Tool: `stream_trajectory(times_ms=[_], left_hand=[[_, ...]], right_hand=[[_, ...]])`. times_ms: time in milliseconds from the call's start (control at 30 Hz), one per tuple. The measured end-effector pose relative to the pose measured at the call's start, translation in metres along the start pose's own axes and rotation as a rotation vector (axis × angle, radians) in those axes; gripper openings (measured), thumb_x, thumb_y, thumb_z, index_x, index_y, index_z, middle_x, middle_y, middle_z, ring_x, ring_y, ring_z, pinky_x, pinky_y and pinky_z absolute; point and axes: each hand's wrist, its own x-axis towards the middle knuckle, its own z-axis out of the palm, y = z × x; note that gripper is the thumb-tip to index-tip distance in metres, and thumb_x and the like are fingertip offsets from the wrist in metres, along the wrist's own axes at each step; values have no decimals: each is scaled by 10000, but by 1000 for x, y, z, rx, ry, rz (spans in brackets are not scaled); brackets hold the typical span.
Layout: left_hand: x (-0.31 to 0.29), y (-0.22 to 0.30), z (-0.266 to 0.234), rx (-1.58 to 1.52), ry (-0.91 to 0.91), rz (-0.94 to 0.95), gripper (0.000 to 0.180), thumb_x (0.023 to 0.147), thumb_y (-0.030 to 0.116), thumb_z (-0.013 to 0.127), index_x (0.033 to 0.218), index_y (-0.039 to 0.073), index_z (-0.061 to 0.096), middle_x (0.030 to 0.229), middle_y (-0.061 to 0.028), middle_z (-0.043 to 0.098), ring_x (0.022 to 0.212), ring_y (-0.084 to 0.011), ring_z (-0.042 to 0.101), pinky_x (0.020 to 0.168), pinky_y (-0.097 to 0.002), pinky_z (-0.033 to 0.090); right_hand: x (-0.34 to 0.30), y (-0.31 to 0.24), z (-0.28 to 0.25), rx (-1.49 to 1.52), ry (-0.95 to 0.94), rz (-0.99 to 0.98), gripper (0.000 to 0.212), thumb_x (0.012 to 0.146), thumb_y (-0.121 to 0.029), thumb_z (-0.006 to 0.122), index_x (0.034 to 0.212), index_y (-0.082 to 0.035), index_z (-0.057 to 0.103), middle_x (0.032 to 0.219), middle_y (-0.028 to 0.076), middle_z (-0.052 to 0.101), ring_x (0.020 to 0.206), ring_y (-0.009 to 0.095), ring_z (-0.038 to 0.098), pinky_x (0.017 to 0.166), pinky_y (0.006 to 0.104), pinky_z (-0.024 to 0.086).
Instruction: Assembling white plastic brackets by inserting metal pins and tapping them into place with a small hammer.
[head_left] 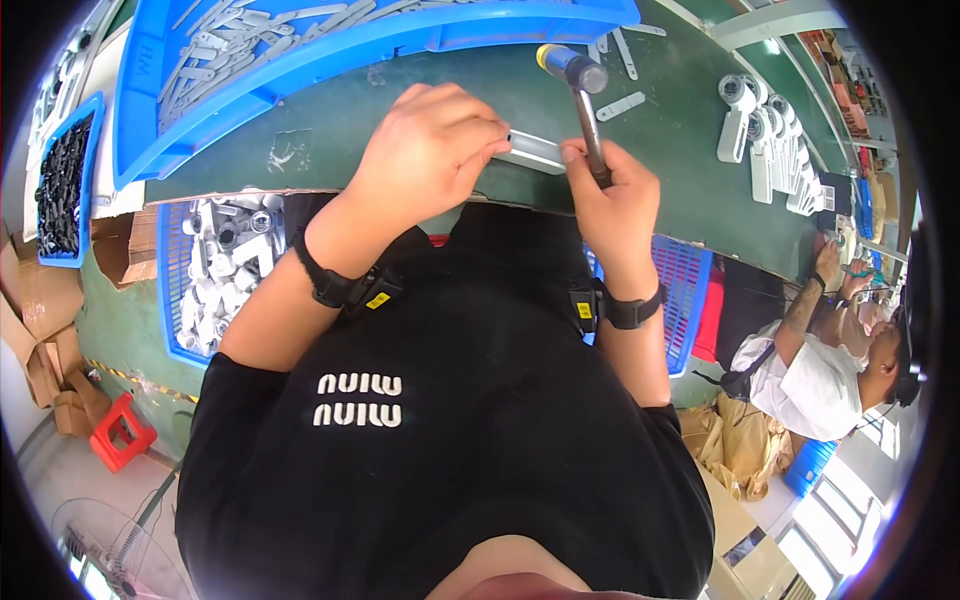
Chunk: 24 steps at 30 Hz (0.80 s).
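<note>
Over the near edge of the green bench, my left hand (pixel 425 150) is closed in a pinch at the left end of a white, bar-shaped part (pixel 535 150). A small dark spot shows at that end, by my fingertips. My right hand (pixel 618 195) is wrapped round the metal handle of a small hammer (pixel 575 70), held with its blue, yellow and dark head up. The thumb of that hand touches the right end of the white part. Several flat grey strips, one of them a loose strip (pixel 621 106), lie on the bench beyond the hammer.
A blue tray (pixel 400 40) of grey strips stands at the far left of the bench (pixel 680 150). White ring-ended parts (pixel 770 150) stand in rows at right. Below the bench are blue baskets (pixel 180 330). A co-worker (pixel 810 380) is at far right.
</note>
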Motion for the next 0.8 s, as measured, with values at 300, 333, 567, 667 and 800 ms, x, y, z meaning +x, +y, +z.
stream_trajectory(times_ms=[300, 333, 567, 667, 800], left_hand=[[7, 14, -5, 152, -32, 20, 65, 874, 56, 800, 926, 37, 767, 964, -62, 773, 897, -279, 733, 861, -405, 577], [9, 16, -6, 151, -31, 22, 65, 874, 56, 800, 926, 37, 767, 964, -62, 773, 897, -279, 733, 861, -405, 577], [12, 26, 1, 195, -136, 51, 166, 878, 53, 777, 1041, 20, 776, 1115, -98, 786, 1035, -356, 764, 995, -453, 628], [12, 24, 2, 175, -149, 64, 209, 862, 53, 784, 1067, 12, 771, 1140, -99, 781, 1043, -354, 764, 951, -439, 637], [8, 21, 5, 236, -186, 64, 221, 821, 43, 790, 1039, 15, 764, 1062, -85, 764, 970, -320, 757, 832, -415, 632]], right_hand=[[0, 1, -4, -14, -85, 59, 179, 1010, -170, 790, 1109, -25, 825, 650, 23, 591, 619, 74, 484, 581, 292, 422], [0, 0, -3, -30, -89, 28, 175, 1013, -163, 784, 1106, -20, 823, 646, 31, 588, 615, 78, 481, 578, 294, 422], [2, -4, -6, -75, -119, -44, 155, 1020, -143, 766, 1072, -4, 809, 643, 78, 590, 594, 106, 487, 571, 315, 432], [1, -1, -4, -39, -92, -66, 150, 1019, -141, 767, 1063, -3, 806, 640, 76, 590, 589, 110, 488, 566, 319, 427], [0, -3, -5, -89, -103, -49, 154, 1018, -143, 767, 1068, -2, 804, 645, 83, 601, 587, 115, 492, 568, 324, 429]])
